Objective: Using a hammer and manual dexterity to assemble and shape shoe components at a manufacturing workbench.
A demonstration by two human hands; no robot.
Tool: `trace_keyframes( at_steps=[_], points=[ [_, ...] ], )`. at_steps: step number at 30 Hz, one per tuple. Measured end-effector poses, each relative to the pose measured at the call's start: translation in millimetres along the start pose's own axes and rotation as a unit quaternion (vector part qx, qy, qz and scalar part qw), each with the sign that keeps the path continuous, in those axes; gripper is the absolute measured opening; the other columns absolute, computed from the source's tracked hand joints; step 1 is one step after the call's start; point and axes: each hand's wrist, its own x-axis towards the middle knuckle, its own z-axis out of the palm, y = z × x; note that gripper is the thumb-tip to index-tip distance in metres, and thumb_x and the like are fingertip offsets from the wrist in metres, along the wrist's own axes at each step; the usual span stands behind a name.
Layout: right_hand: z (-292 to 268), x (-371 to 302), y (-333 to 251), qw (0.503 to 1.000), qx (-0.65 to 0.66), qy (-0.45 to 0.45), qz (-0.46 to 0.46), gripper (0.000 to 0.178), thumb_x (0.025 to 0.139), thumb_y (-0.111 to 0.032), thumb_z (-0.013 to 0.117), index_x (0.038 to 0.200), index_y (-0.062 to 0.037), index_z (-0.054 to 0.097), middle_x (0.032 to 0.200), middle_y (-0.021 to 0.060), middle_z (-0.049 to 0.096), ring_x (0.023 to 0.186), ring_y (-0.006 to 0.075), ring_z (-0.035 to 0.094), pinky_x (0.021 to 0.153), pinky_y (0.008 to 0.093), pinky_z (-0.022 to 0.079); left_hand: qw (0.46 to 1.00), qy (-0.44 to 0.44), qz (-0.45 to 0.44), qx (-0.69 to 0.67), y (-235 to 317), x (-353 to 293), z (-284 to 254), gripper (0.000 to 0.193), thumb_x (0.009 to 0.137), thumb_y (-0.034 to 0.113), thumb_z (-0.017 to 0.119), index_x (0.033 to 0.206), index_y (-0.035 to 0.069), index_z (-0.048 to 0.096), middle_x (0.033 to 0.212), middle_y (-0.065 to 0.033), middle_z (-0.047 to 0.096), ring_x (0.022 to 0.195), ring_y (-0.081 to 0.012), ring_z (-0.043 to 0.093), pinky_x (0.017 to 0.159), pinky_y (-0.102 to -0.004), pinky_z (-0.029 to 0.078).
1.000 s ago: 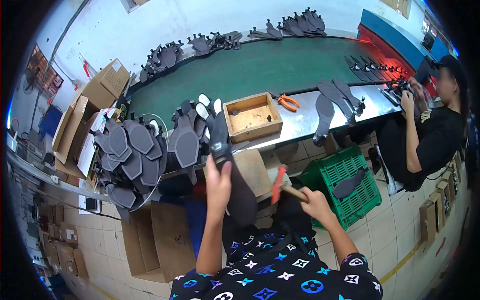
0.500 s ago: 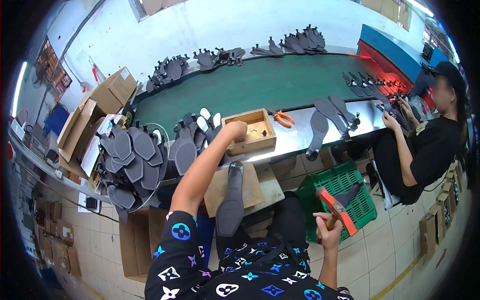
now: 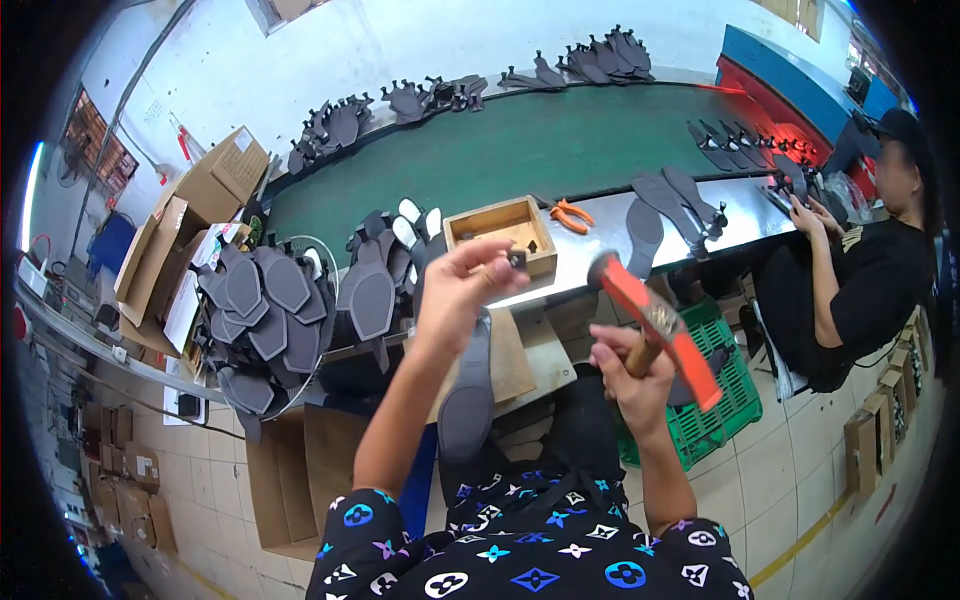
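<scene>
My left hand [image 3: 462,298] is raised in front of a shallow wooden box [image 3: 494,216], pinching a small dark square piece [image 3: 517,259] between thumb and fingertips. A hammer [image 3: 660,322] with an orange-red head is gripped by its wooden handle in my right hand [image 3: 638,385], held up right of the board. Between my forearms a dark grey shoe sole [image 3: 467,405] lies over a brown board [image 3: 512,362], its upper end partly behind my left hand. Orange-handled pliers [image 3: 572,216] lie just right of the box.
Stacked soles [image 3: 268,300] crowd the bench at left. A green belt [image 3: 560,135] runs behind, with more soles along its far edge. A green crate [image 3: 728,390] stands on the floor at right, an open carton [image 3: 300,480] at lower left. A co-worker [image 3: 872,270] handles soles at right.
My left hand has come out of the wooden box with the small dark piece. My right hand has lifted the hammer up and leftward. The co-worker's hands have shifted too.
</scene>
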Motion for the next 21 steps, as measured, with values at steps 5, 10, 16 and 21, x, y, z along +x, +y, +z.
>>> trace_keyframes(
  at_steps=[5, 10, 16, 21],
  points=[
    [34.0, 19.4, -27.3, 0.993, 0.085, -0.077, 0.038, 0.029, 0.092, -0.014, 0.074, 0.115, 0.0009, 0.068, 0.090, 0.0050, 0.069, 0.066, 0.0054, 0.057, 0.055, 0.0200, 0.044, 0.990, -0.039, 0.134, 0.023, -0.9, -75.7, 3.6, 0.018, 0.091, 0.002, 0.069, 0.106, -0.007, 0.066, 0.094, -0.0133, 0.067, 0.077, -0.0199, 0.070, 0.067, -0.0295, 0.058],
    [44.3, 12.6, -32.7, 0.968, 0.144, -0.178, 0.099, 0.028, 0.090, -0.014, 0.075, 0.114, 0.0003, 0.069, 0.097, 0.0061, 0.070, 0.073, 0.0071, 0.064, 0.053, 0.0181, 0.044, 0.993, 0.014, 0.119, 0.014, 8.5, -110.5, 9.3, 0.017, 0.094, 0.001, 0.066, 0.110, -0.004, 0.067, 0.094, -0.0117, 0.065, 0.075, -0.0182, 0.069, 0.058, -0.0263, 0.055],
    [54.2, 2.6, -30.7, 0.953, 0.212, -0.207, 0.056, 0.030, 0.089, 0.000, 0.071, 0.118, 0.0047, 0.063, 0.122, 0.0157, 0.059, 0.076, 0.0149, 0.068, 0.062, 0.0261, 0.056, 0.995, 0.012, 0.069, -0.070, -11.1, -124.5, 10.1, 0.023, 0.097, 0.007, 0.064, 0.118, -0.002, 0.062, 0.098, -0.0103, 0.063, 0.065, -0.0177, 0.066, 0.051, -0.0247, 0.052],
    [56.2, -2.1, -24.3, 0.962, 0.159, -0.218, 0.032, 0.029, 0.090, 0.003, 0.070, 0.118, 0.0055, 0.062, 0.129, 0.0208, 0.057, 0.074, 0.0155, 0.068, 0.063, 0.0272, 0.058, 0.977, 0.043, -0.019, -0.209, -20.6, -134.8, 12.4, 0.026, 0.097, 0.013, 0.066, 0.116, -0.002, 0.056, 0.100, -0.0137, 0.065, 0.062, -0.0200, 0.067, 0.046, -0.0258, 0.052]
  ],
)
